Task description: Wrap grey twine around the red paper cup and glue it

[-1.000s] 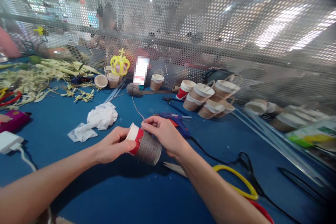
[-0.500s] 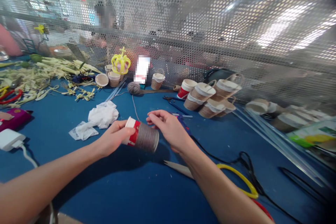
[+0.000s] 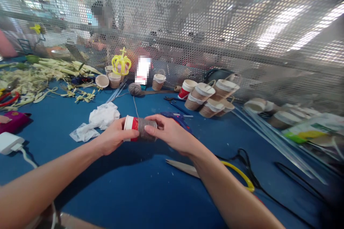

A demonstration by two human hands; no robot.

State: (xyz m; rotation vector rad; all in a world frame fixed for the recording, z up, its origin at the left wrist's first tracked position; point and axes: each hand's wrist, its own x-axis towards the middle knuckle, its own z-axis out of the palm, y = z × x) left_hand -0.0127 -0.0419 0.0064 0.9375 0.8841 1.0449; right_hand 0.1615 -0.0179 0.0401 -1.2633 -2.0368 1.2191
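A red and white paper cup [image 3: 130, 123] lies sideways in the air above the blue table, with grey yarn [image 3: 145, 128] wound closely round much of its side. My left hand [image 3: 114, 136] is closed on the cup's white and red end. Around the wound end wraps my right hand [image 3: 169, 130], its thumb pressed on the yarn and its fingers behind, partly hidden. From the cup a strand runs back to a grey yarn ball [image 3: 134, 89]. Beneath my right forearm lie scissors [image 3: 185, 168] with yellow and red handles.
Wrapped cups [image 3: 201, 91] with handles stand at back right, near a blue glue gun [image 3: 176, 116]. Crumpled white cloth [image 3: 104, 115] lies left of the hands. A yellow crown [image 3: 121, 65], a phone [image 3: 142, 69] and plant scraps [image 3: 45, 69] line the mesh screen [image 3: 172, 14].
My right hand has closed from beside the cup onto its yarn-wound end. The cup has come up a little and turned more level. The view has shifted slightly.
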